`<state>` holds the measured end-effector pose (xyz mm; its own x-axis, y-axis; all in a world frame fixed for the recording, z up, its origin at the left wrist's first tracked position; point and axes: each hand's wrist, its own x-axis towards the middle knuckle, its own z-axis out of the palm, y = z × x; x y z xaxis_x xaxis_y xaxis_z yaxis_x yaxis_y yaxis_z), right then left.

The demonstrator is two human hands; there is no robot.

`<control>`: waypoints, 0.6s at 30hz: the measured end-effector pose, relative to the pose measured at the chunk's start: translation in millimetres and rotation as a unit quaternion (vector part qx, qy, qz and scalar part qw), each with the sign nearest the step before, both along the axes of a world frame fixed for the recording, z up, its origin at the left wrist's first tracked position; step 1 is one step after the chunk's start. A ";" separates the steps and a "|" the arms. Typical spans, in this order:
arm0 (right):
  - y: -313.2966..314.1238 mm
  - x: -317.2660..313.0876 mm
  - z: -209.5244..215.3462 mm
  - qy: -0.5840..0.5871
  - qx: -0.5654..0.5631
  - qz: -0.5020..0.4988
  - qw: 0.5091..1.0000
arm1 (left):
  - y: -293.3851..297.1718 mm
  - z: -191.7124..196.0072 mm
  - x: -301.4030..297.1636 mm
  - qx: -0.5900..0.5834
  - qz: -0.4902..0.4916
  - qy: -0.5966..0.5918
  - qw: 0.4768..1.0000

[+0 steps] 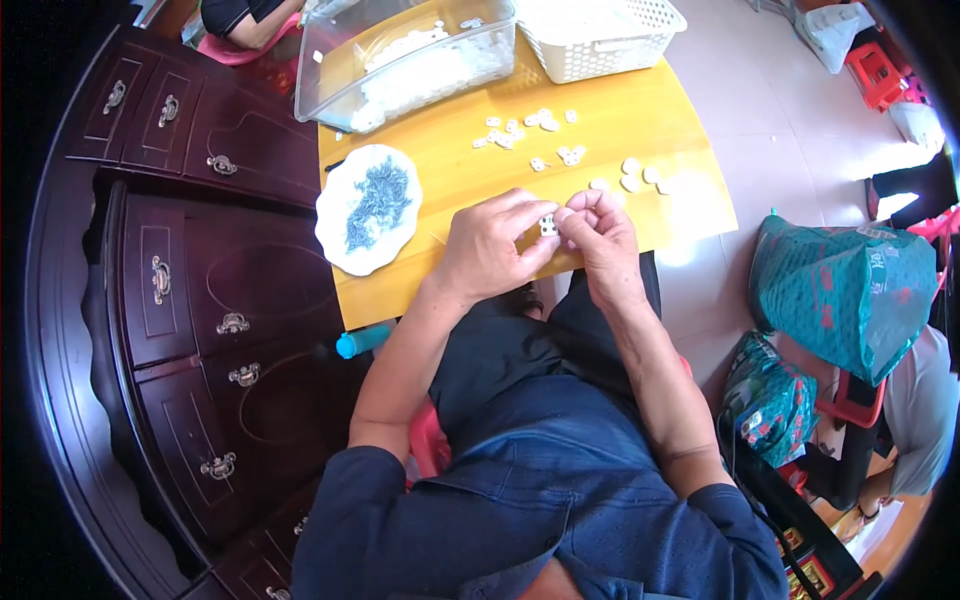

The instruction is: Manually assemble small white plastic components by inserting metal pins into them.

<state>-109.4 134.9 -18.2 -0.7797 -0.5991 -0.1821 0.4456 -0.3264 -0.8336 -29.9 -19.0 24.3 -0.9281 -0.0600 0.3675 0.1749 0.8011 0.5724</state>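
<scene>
One small white part (547,226) between two hands' fingers (530,212).

small white plastic piece (548,226) | squarish, dark marks on its face | pinched between fingertips of left hand (490,245) and right hand (598,232) | above yellow table's near edge

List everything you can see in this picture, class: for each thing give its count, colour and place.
small part: one, white, pinched between both hands
loose parts: many, white, scattered on the table
table: one, yellow, centre
plate: one, white, holding small grey pieces, table's left
tub: one, clear, table's far left
basket: one, white, table's far right
cabinet: one, dark wood, left
bags: two, teal, right
left hand: one
right hand: one
</scene>
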 end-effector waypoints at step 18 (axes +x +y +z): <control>0.9 4.4 -4.5 0.023 0.002 -0.011 1.000 | -4.8 1.1 0.1 -0.011 -0.030 -0.021 0.999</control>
